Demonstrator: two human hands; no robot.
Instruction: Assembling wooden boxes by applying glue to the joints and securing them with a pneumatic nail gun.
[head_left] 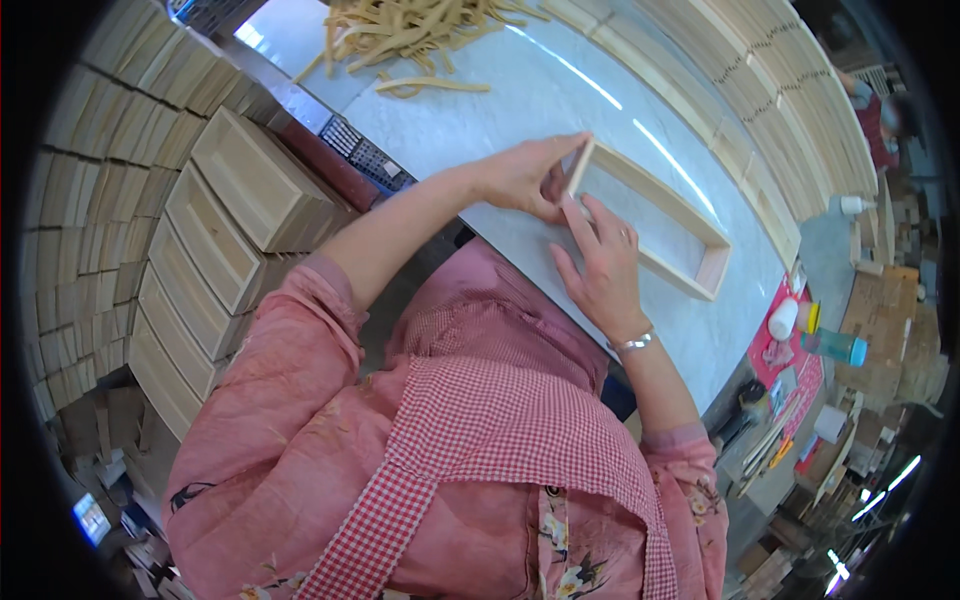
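A long, narrow rectangular frame (660, 192) of pale wood rests on the light marbled tabletop (480, 125), its interior showing the table surface. My left hand (525, 178) is closed around the frame's left end, thumb and fingers bent against the end piece. Over the near left corner lies my right hand (605, 260), index finger stretched toward that same end and thumb held apart. Its fingertips touch the wood there, and nothing separate shows in its grasp. A bracelet (637, 342) circles the right wrist.
Tan strips (405, 35) lie heaped at the far left of the table. Stacked wooden frames (745, 70) line the far right side. Shallow wooden boxes (215, 235) pile up at left. A teal-capped bottle (835, 346) is among items beyond the table's right end.
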